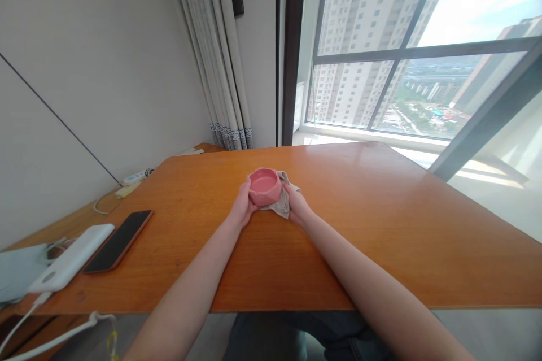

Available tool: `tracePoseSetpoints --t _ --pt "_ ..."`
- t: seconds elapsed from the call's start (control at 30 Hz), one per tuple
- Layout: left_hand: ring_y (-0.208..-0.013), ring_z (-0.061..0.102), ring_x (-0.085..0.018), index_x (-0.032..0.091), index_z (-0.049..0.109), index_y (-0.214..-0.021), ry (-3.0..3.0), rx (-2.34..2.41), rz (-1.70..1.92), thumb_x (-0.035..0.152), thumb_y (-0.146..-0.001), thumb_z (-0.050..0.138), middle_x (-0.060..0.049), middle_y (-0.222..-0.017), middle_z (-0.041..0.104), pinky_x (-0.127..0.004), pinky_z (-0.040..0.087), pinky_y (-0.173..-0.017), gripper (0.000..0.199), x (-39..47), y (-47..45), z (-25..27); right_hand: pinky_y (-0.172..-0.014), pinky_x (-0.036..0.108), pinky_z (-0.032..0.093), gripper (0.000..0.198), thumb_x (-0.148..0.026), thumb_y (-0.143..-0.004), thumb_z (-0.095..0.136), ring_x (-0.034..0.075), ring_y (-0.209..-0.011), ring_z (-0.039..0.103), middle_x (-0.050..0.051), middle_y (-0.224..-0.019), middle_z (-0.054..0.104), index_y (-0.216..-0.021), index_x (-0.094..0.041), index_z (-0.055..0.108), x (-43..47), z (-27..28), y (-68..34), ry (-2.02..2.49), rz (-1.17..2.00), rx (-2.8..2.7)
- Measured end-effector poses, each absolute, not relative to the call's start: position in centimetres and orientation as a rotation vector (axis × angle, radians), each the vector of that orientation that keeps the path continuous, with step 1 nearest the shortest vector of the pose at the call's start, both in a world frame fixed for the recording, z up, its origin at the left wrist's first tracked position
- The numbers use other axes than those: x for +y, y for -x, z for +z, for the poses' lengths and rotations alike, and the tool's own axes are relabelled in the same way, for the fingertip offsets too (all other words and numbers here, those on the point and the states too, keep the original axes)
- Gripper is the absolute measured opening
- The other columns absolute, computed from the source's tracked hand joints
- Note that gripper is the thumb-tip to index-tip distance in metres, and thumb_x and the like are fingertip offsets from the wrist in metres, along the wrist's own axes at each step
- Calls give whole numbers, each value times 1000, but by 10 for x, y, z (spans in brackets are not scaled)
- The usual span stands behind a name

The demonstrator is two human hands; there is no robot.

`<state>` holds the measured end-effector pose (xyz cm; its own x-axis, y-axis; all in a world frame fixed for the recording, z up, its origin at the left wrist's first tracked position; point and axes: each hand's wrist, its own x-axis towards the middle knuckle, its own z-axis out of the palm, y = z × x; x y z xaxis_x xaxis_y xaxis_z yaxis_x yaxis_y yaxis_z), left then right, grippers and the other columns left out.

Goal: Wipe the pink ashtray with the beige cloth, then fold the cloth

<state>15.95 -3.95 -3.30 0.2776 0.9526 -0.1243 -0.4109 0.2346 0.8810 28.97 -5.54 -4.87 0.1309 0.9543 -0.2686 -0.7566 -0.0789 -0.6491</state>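
Note:
A pink faceted bowl (265,198), shaped like an ashtray, is held above the middle of the wooden table, its opening tilted toward me. My left hand (243,205) grips its left side, thumb near the rim and fingers underneath. My right hand (298,206) is closed on a greyish-beige cloth (281,207) at the bowl's right side. The cloth lies against the bowl's right wall and hangs a little below it. Some fingertips of both hands are hidden behind the bowl and cloth.
On the left of the wooden table (364,248) lie a dark phone (119,241) and a white power bank (71,256) with a cable. A power strip (134,178) sits by the wall. A grey curtain (215,50) hangs behind; a large window (393,56) is at the right.

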Motion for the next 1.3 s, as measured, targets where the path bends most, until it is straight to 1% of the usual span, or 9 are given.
tracePoseSetpoints --t 0.17,0.23,0.37,0.6,0.7,0.87,1.03,1.2,1.3 --pt "-96 63 -22 21 48 -123 -855 832 1026 59 -82 46 -12 -116 61 -34 55 -74 56 -40 -157 -32 -68 26 55 17 -25 -76 58 16 -78 67 1 -84 72 -91 -19 62 -53 -50 -290 714 1375 -380" --pt "-92 64 -23 20 50 -122 -867 829 890 64 -80 42 -14 -111 64 -35 55 -72 62 -41 -155 -32 -65 25 55 14 -26 -77 57 15 -71 66 0 -78 71 -88 -20 62 -51 -53 -295 719 1402 -398" --pt "-91 64 -23 23 55 -120 -908 798 811 64 -78 47 -11 -120 60 -34 56 -68 60 -44 -156 -34 -54 25 52 9 -25 -75 57 14 -55 61 -2 -63 67 -81 -19 60 -49 -57 -302 823 1429 -326" --pt "-104 58 -24 22 54 -120 -824 785 1052 53 -77 58 -10 -127 55 -38 54 -77 54 -44 -165 -40 -68 23 54 20 -32 -73 61 15 -82 66 1 -86 71 -90 -20 62 -48 -60 -289 762 1291 -412" --pt "-108 57 -24 22 55 -117 -854 762 1050 57 -77 54 -10 -125 56 -38 54 -80 53 -44 -165 -42 -72 21 53 21 -33 -73 61 14 -90 65 1 -94 70 -90 -21 63 -46 -63 -290 795 1216 -485" --pt "-100 61 -25 22 54 -117 -889 744 864 68 -78 40 -12 -115 62 -38 54 -76 62 -43 -159 -40 -66 23 54 15 -28 -77 56 14 -77 66 0 -84 70 -88 -21 62 -46 -57 -305 802 1340 -458" --pt "-95 61 -22 24 52 -119 -979 722 878 50 -77 58 -10 -120 57 -40 56 -71 49 -44 -159 -39 -67 26 55 16 -24 -81 49 15 -72 66 3 -81 71 -89 -18 62 -51 -50 -305 769 1510 -359" --pt "-91 60 -15 23 49 -112 -823 737 1186 39 -73 67 -6 -110 59 -35 54 -78 46 -42 -166 -42 -66 25 55 19 -26 -84 49 15 -74 67 1 -82 72 -96 -20 62 -55 -48 -294 750 1496 -363" --pt "-84 61 -13 21 50 -107 -798 796 1169 38 -70 71 -5 -101 62 -32 53 -78 45 -39 -162 -41 -65 26 55 18 -26 -83 50 16 -75 68 0 -82 72 -94 -20 63 -55 -49 -294 733 1480 -381"
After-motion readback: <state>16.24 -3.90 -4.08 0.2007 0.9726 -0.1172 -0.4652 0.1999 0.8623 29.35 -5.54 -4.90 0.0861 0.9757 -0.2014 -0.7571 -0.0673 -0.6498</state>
